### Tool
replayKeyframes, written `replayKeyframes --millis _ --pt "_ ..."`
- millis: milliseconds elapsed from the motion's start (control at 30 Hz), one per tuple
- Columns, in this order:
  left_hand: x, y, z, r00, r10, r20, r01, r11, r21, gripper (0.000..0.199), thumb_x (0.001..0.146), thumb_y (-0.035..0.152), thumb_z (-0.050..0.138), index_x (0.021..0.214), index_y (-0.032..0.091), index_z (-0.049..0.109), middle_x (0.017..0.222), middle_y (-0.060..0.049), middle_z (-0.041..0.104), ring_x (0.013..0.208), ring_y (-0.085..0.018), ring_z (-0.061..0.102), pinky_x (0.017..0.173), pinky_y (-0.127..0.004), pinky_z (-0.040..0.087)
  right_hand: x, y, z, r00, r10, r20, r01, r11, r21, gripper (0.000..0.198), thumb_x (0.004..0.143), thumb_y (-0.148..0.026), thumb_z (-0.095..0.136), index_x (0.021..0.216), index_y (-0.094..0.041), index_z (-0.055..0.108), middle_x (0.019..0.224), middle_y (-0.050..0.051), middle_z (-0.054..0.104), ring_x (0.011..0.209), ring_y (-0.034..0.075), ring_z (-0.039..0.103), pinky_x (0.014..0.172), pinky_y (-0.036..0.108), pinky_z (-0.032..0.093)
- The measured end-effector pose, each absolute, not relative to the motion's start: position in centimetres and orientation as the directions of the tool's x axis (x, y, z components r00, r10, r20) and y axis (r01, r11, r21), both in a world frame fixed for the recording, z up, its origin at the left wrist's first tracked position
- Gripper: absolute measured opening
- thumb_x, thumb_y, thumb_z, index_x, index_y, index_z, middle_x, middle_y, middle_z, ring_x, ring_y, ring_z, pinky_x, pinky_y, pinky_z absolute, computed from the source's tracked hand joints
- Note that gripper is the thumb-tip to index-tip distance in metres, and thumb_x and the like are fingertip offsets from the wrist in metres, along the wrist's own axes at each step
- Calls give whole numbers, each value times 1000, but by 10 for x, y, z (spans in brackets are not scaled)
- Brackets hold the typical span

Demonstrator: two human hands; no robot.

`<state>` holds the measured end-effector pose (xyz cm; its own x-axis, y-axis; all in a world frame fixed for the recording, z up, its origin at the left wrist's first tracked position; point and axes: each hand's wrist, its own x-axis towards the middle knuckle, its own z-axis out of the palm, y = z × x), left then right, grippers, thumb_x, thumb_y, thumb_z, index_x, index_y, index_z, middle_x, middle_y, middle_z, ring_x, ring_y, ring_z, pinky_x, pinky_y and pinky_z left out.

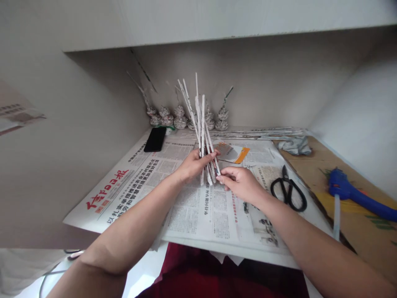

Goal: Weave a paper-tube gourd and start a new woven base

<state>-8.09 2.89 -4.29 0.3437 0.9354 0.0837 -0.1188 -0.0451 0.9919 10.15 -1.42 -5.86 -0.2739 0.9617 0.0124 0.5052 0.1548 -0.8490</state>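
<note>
A loose bundle of several rolled newspaper sticks (203,120) stands nearly upright over the table, its upper ends fanned apart. My left hand (196,162) is closed around the bundle low down, the thumb lying across the front. At the lower end of one stick, on the bundle's right side, my right hand (234,179) pinches with thumb and forefinger. Beneath both hands lies spread newspaper (192,215). Black-handled scissors (288,190) rest on it, to the right of my right hand.
Several gourd-shaped coiled paper pieces (179,118) line the back wall. A black phone (155,139) lies at back left. More paper sticks (257,134) lie along the back. A grey cloth (295,145) and blue glue gun (353,192) sit on cardboard (366,240) at right. An overhead shelf (229,20) hangs above.
</note>
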Motion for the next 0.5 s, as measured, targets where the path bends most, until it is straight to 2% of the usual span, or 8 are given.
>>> replayKeyframes --millis 133,233,367,500 --pt "-81 32 -47 320 946 45 -140 0 990 48 76 49 69 108 13 67 72 -3 66 58 -12 59 51 -22 42 100 -14 -59 -262 965 28 499 161 -851 19 82 -37 59 71 -21 60 59 -4 58 50 12 56 49 23 38" --pt "-79 32 -48 265 964 19 -203 37 978 49 69 49 75 102 12 69 70 -2 64 56 -10 56 52 -21 43 99 -13 -63 -272 962 39 462 166 -871 20 82 -38 59 71 -21 59 63 -3 60 51 12 57 50 23 40" --pt "-74 32 -48 225 974 -20 -263 81 961 42 66 48 77 89 13 69 67 -2 64 55 -10 57 52 -22 45 100 -11 -66 -260 964 48 425 159 -891 19 82 -39 60 77 -21 61 68 -2 64 52 12 57 52 24 42" --pt "-74 35 -47 206 978 -31 -359 106 927 36 67 39 78 89 14 67 71 -2 66 56 -11 60 56 -24 51 100 -10 -66 -238 970 49 397 143 -907 20 82 -40 59 78 -20 61 68 -1 63 52 12 56 52 24 42"
